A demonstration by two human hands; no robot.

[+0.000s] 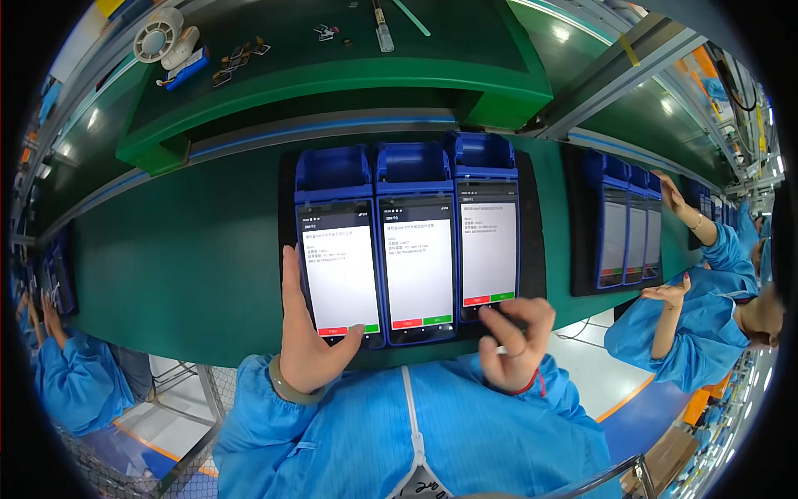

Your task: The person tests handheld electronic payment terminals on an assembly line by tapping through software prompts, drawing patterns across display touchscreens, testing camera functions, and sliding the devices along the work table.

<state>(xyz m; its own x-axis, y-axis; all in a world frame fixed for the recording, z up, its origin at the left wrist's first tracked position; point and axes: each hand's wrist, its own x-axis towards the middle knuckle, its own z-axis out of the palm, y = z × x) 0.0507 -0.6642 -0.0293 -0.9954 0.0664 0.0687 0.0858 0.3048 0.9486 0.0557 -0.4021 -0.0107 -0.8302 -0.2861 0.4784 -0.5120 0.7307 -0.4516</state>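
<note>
Three blue handheld payment terminals with lit white screens lie side by side on a black mat (pixel 534 241). At the left terminal (pixel 339 258), my left hand (pixel 316 353) rests along its outer edge, fingers stretched out and thumb over the green button low on the screen. The middle terminal (pixel 417 266) has no hand on it. Over the lower edge of the right terminal (pixel 488 241), my right hand (pixel 517 345) points its index finger near the screen's bottom, the other fingers bent and nothing held. Each screen carries a red and a green button.
Behind the terminals stands a green raised shelf (pixel 332 87) with a brush (pixel 382 32), small cards (pixel 237 60) and a white spool (pixel 158 37). To the right, a co-worker in blue (pixel 677 324) has hands near more terminals (pixel 629 229). Another person (pixel 79 382) works at far left.
</note>
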